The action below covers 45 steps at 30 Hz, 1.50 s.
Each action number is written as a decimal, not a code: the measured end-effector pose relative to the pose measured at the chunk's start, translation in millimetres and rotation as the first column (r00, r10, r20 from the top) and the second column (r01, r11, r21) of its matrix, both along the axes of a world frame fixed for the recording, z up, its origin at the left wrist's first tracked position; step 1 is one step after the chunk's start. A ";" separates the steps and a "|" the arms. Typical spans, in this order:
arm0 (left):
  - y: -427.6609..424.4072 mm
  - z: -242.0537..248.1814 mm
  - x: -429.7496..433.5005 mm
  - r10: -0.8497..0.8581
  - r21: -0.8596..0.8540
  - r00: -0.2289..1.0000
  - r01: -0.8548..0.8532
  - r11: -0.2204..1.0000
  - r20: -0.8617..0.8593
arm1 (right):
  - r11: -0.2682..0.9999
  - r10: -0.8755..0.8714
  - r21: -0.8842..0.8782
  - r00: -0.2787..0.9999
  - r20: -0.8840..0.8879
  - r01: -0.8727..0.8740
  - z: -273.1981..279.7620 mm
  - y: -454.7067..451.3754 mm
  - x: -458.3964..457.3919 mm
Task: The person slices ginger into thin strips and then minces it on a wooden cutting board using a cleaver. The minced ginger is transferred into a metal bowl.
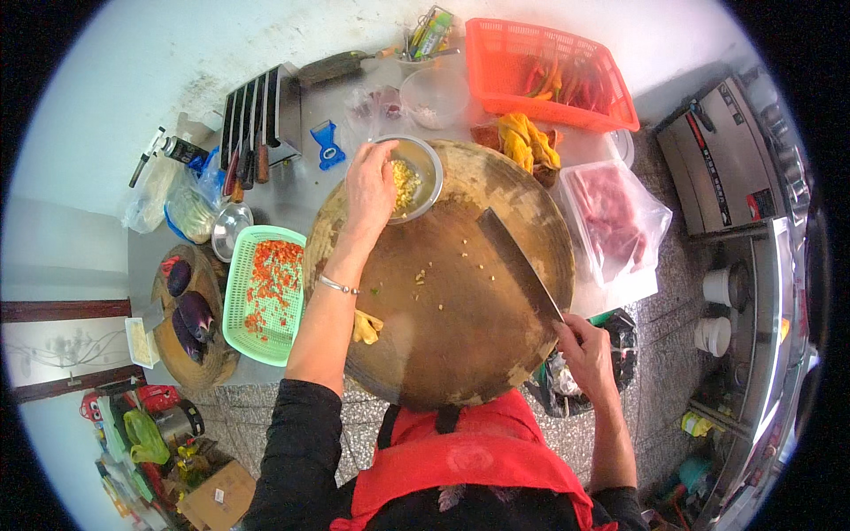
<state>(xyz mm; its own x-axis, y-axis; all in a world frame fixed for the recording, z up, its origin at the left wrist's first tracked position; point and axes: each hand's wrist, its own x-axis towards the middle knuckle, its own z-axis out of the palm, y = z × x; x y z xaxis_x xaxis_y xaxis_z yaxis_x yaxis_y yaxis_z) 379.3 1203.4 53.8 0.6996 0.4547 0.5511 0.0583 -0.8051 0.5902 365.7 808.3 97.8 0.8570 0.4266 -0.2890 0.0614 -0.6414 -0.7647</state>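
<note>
My left hand (pixel 373 186) is at the left rim of a steel bowl (pixel 430 174) at the back of the round wooden chopping block (pixel 458 345); its fingertips are partly hidden, so I cannot tell whether it grips the bowl. Finely chopped yellowish pieces (pixel 404 182) lie in the bowl. At the block's right edge, my right hand (pixel 586 346) is closed around the handle of a cleaver (pixel 521 262), whose blade rests over the block, pointing away from me. A few small bits (pixel 420 277) are scattered mid-block. A yellow piece that looks like ginger (pixel 366 327) sits near my left forearm.
Left of the block are a green basket (pixel 231 312) of chopped red chili and a smaller board (pixel 222 362) with eggplants (pixel 195 313). Behind stand a knife rack (pixel 287 126) and a red basket (pixel 518 106) of chilies. Bagged meat (pixel 607 212) lies at right.
</note>
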 end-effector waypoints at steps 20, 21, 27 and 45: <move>-149.0 -37.2 -156.8 0.103 -0.891 0.994 -0.078 0.448 -0.035 | 0.984 0.059 0.176 0.872 -0.485 0.031 -34.6 -0.5 26.5; -149.9 -38.0 -159.5 0.131 -0.882 0.990 -0.103 0.459 -0.048 | 0.983 0.077 0.183 0.858 -0.508 0.020 -35.0 3.0 28.5; -155.2 -39.8 -160.6 0.307 -0.953 0.951 -0.053 0.298 0.043 | 0.975 0.213 0.166 0.824 -0.526 -0.146 -36.1 26.8 37.8; -171.3 -50.5 -148.0 0.245 -0.450 0.938 -0.334 0.828 -0.245 | 0.935 0.342 0.146 0.715 -0.610 -0.323 -37.8 26.5 39.7</move>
<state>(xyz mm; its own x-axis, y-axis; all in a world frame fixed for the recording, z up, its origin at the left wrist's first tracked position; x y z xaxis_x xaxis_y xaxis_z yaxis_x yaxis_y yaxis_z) 231.3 1032.1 3.3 0.5555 0.8258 0.0978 0.3779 -0.3555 0.8549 405.4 834.7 60.0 0.2959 0.6653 -0.6854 -0.2231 -0.6496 -0.7268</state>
